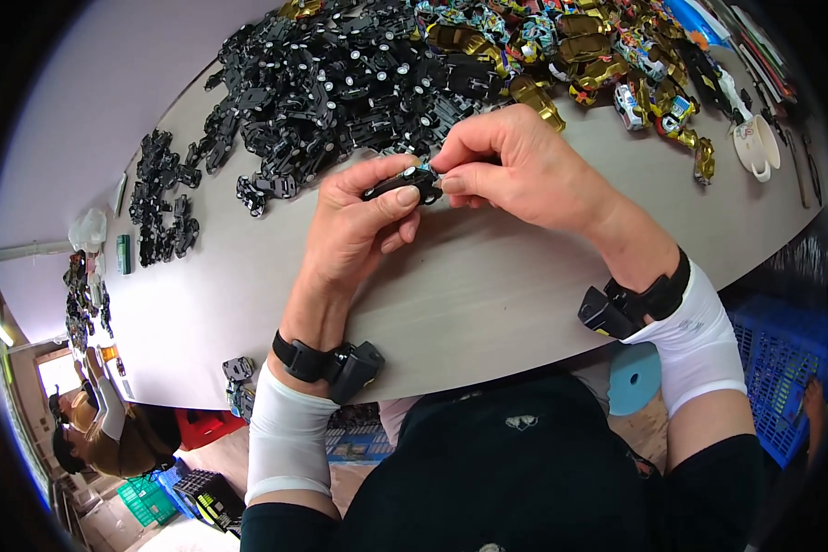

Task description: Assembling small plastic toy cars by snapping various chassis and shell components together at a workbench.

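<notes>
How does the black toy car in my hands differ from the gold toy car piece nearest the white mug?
In surface, the black toy car is dark, while the gold toy car piece is shiny and metallic-looking. In place, the black toy car is gripped by the left hand, the right hand at its end; the gold toy car piece lies on the table. Both are car-shaped.

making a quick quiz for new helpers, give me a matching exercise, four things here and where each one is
1. white mug
2. black pile
3. blue crate
4. small toy car

A. in the left hand, right hand at one end
B. right end of the table
C. lower right, beyond the table edge
D. left of the gold car bodies

Pairs: 1-B, 2-D, 3-C, 4-A
</notes>
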